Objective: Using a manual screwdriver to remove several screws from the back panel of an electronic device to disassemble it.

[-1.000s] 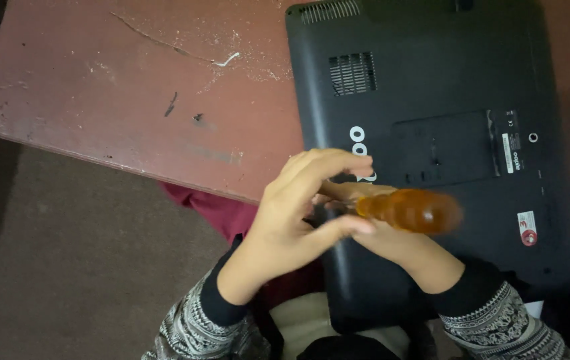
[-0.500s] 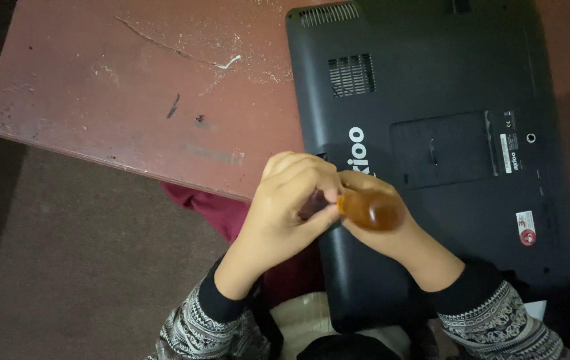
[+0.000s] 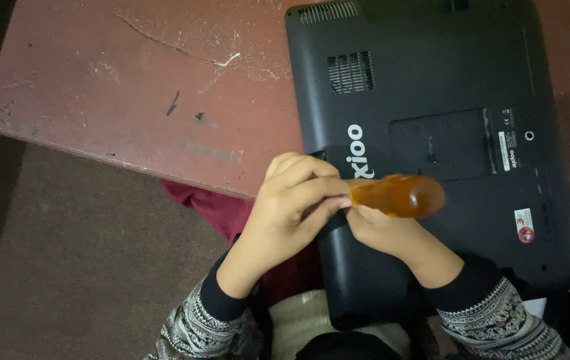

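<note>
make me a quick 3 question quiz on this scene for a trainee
1. True or false: the black laptop lies with its underside facing up.
2. Which hands touch the amber screwdriver handle? A) the left hand only B) the right hand only C) both hands
3. Fill in: the laptop rests on a worn ____ table whose top is scratched and dusty.

Key
1. True; the vent grilles and the label show.
2. C; the left hand pinches the handle's near end with its fingers, and the right hand holds it from beneath.
3. Reddish-brown.
</note>
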